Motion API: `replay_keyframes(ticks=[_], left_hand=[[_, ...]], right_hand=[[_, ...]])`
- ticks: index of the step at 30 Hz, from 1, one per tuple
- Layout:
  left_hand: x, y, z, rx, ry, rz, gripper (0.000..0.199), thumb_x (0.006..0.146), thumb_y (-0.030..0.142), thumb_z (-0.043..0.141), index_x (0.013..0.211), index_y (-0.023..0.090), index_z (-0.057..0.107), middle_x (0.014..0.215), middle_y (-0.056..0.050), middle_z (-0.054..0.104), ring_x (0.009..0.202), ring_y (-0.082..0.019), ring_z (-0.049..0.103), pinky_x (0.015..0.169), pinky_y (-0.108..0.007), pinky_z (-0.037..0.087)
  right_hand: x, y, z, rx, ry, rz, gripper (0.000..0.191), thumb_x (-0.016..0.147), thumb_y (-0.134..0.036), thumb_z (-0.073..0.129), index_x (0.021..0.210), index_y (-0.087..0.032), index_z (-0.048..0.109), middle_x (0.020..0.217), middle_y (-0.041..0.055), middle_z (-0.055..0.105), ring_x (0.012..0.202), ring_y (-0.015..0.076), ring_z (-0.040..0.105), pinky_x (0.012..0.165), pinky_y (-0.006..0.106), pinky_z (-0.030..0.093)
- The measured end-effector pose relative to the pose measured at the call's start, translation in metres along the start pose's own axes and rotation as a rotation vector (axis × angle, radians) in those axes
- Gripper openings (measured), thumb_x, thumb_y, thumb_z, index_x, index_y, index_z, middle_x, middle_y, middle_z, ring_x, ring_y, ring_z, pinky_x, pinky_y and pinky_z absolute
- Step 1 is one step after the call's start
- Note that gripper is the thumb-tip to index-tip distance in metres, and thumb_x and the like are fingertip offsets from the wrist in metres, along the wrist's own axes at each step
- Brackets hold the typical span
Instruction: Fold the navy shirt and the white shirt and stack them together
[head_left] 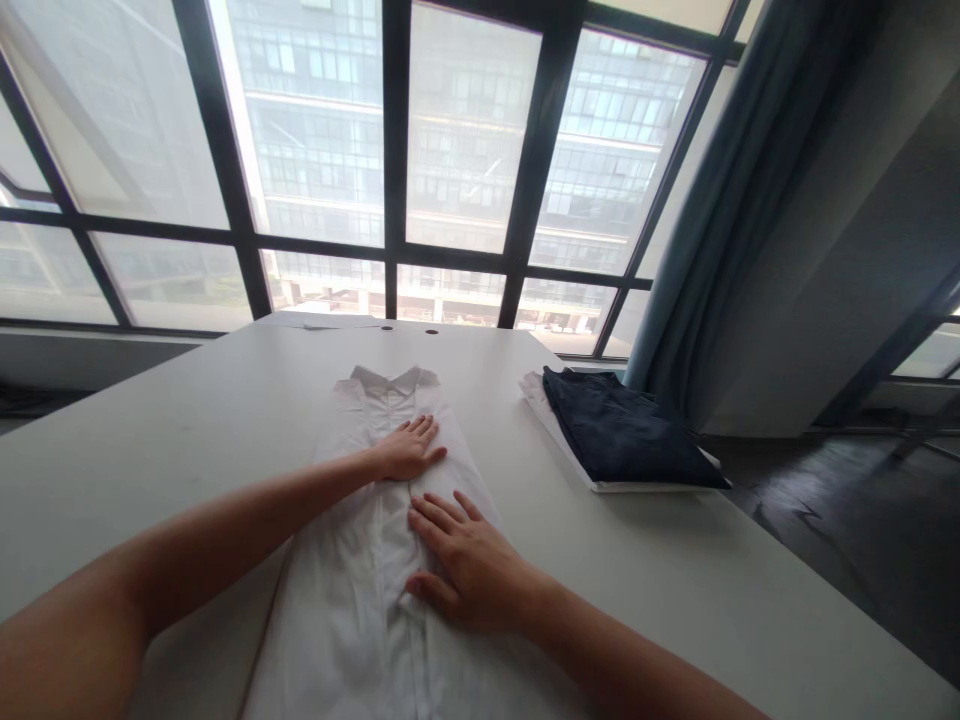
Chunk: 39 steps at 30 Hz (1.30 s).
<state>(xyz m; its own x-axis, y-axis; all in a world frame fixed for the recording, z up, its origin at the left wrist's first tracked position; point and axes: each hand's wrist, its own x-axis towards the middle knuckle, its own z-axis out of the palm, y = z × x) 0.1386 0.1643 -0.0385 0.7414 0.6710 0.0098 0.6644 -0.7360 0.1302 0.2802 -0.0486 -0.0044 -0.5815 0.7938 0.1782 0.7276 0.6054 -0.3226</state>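
A white collared shirt [345,590] lies lengthwise on the white table, its collar [390,380] toward the window and its sides folded in to a long narrow shape. My left hand [410,448] rests flat on the upper part of the shirt, just below the collar, with the fingers stretched out. Nearer to me and a little to the right, my right hand [472,565] lies palm down on the shirt's middle, fingers apart. Neither hand grips the cloth. My forearms cover parts of the lower shirt.
On the right of the white table [187,430] sits a stack of folded clothes, a dark navy garment [630,425] on top of white ones [555,430]. Two dark round holes show near the far edge. Behind stand large windows and a blue-grey curtain [705,250].
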Motion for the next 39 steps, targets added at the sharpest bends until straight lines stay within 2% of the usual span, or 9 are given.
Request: replay_keyframes(ticks=[6,11,13,16,21,26,29,33,39], left_hand=[[0.034,-0.036,-0.014,-0.008,-0.029,0.047,0.076,0.103,0.054,0.028,0.156,0.000,0.027,0.164,-0.025,0.016,0.154,-0.031,0.012,0.123,-0.045,0.013],[0.033,-0.030,-0.020,0.024,0.050,0.044,0.070,0.102,0.050,0.034,0.155,0.004,0.033,0.163,-0.023,0.022,0.153,-0.030,0.018,0.123,-0.047,0.015],[0.017,-0.018,-0.025,0.084,0.152,0.036,0.065,0.103,0.045,0.033,0.154,0.004,0.035,0.162,-0.022,0.025,0.153,-0.030,0.019,0.123,-0.048,0.012],[-0.025,-0.001,-0.033,0.112,0.250,0.084,0.064,0.105,0.046,0.026,0.154,0.006,0.037,0.162,-0.019,0.029,0.153,-0.026,0.021,0.124,-0.043,0.010],[-0.104,0.009,-0.026,0.055,0.135,0.107,0.070,0.104,0.057,0.021,0.155,0.012,0.036,0.164,-0.015,0.027,0.154,-0.025,0.018,0.124,-0.042,0.011],[-0.130,0.012,-0.016,-0.047,-0.013,0.117,0.067,0.104,0.055,0.025,0.159,0.016,0.028,0.165,-0.013,0.021,0.154,-0.025,0.014,0.124,-0.044,0.013],[-0.145,0.017,-0.019,-0.089,0.018,0.178,0.067,0.104,0.054,0.029,0.160,0.017,0.028,0.165,-0.013,0.022,0.154,-0.026,0.015,0.124,-0.044,0.013],[-0.187,0.027,-0.020,-0.109,0.094,0.204,0.064,0.105,0.053,0.029,0.161,0.022,0.024,0.165,-0.010,0.023,0.154,-0.025,0.016,0.125,-0.045,0.010],[-0.227,0.055,-0.032,-0.109,0.019,0.216,0.065,0.104,0.053,0.030,0.161,0.020,0.025,0.164,-0.012,0.024,0.153,-0.026,0.018,0.125,-0.049,0.012]], right_hand=[[-0.003,0.000,-0.001,0.045,-0.104,-0.006,0.093,0.097,-0.071,0.058,0.160,-0.009,0.027,0.162,0.0161,0.015,0.150,0.0278,0.010,0.124,0.047,0.004],[-0.018,-0.007,-0.011,0.111,-0.148,-0.148,0.092,0.097,-0.070,0.059,0.161,-0.013,0.026,0.162,0.0148,0.015,0.150,0.0261,0.009,0.123,0.043,-0.001],[-0.024,-0.006,-0.014,0.121,-0.194,-0.188,0.095,0.095,-0.071,0.060,0.162,-0.014,0.023,0.162,0.0146,0.015,0.150,0.0275,0.010,0.123,0.046,-0.001],[-0.030,0.004,-0.022,0.096,-0.201,-0.180,0.089,0.098,-0.068,0.058,0.161,-0.014,0.027,0.161,0.0137,0.020,0.150,0.0280,0.015,0.124,0.048,0.005],[-0.024,0.049,-0.028,-0.067,-0.006,-0.008,0.059,0.108,-0.046,0.042,0.156,-0.012,0.038,0.158,0.0147,0.029,0.147,0.0280,0.024,0.121,0.053,0.018],[-0.009,0.088,-0.015,-0.145,0.042,0.086,0.050,0.107,-0.033,0.036,0.148,-0.008,0.049,0.152,0.0170,0.040,0.142,0.0313,0.036,0.117,0.057,0.029],[-0.011,0.098,-0.009,-0.111,0.116,0.087,0.048,0.105,-0.028,0.033,0.144,-0.009,0.055,0.149,0.0160,0.045,0.137,0.0307,0.043,0.116,0.053,0.035],[-0.022,0.107,-0.008,-0.052,0.185,0.071,0.047,0.102,-0.024,0.039,0.144,-0.012,0.056,0.149,0.0144,0.045,0.137,0.0301,0.044,0.115,0.050,0.039],[-0.023,0.112,-0.004,-0.048,0.164,0.085,0.049,0.100,-0.023,0.039,0.145,-0.008,0.055,0.149,0.0164,0.046,0.137,0.0329,0.043,0.116,0.055,0.037]])
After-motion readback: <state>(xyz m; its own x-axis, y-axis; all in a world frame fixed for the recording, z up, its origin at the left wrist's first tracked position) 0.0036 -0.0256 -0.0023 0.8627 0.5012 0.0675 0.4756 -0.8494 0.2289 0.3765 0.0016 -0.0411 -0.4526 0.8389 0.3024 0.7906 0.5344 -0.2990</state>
